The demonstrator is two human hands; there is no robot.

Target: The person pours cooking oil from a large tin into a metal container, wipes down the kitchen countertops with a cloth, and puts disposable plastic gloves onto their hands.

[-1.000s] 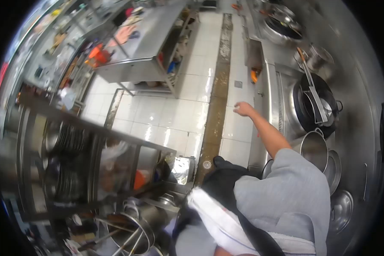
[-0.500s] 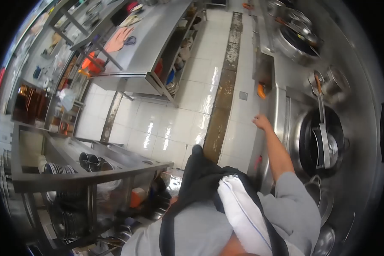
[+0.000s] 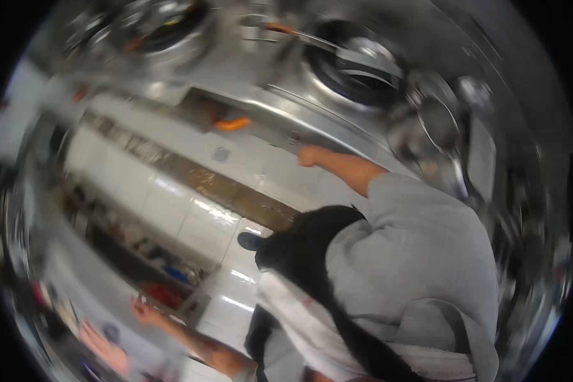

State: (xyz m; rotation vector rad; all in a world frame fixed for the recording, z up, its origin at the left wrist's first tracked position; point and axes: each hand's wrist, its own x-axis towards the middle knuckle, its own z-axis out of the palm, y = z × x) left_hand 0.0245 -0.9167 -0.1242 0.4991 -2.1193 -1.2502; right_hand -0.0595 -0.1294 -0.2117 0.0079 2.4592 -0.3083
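Observation:
My right hand (image 3: pixel 310 156) is held out at the front edge of the steel cooking range (image 3: pixel 356 143), its fingers curled in and nothing visible in them. Whether it touches the range's front panel I cannot tell. On the range behind it, a black wok (image 3: pixel 344 83) holds a long-handled metal utensil (image 3: pixel 369 67). My left hand (image 3: pixel 148 312) is stretched out on the other side, over or beside the steel worktable (image 3: pixel 102 267). Motion smears its fingers, and no object shows in it. A white towel (image 3: pixel 299 305) hangs across my front.
An orange object (image 3: pixel 232 124) sits in a recess of the range front. Metal strainers and pans (image 3: pixel 430 124) lie to the right of the wok. A brown channel (image 3: pixel 216 188) runs along the shiny tiled floor (image 3: pixel 165 197). Shelves under the worktable hold a blue item (image 3: pixel 176 274).
My view has swung right, toward the range. The wok now appears ahead and the worktable at lower left. My left hand has come into clear view, out to the side.

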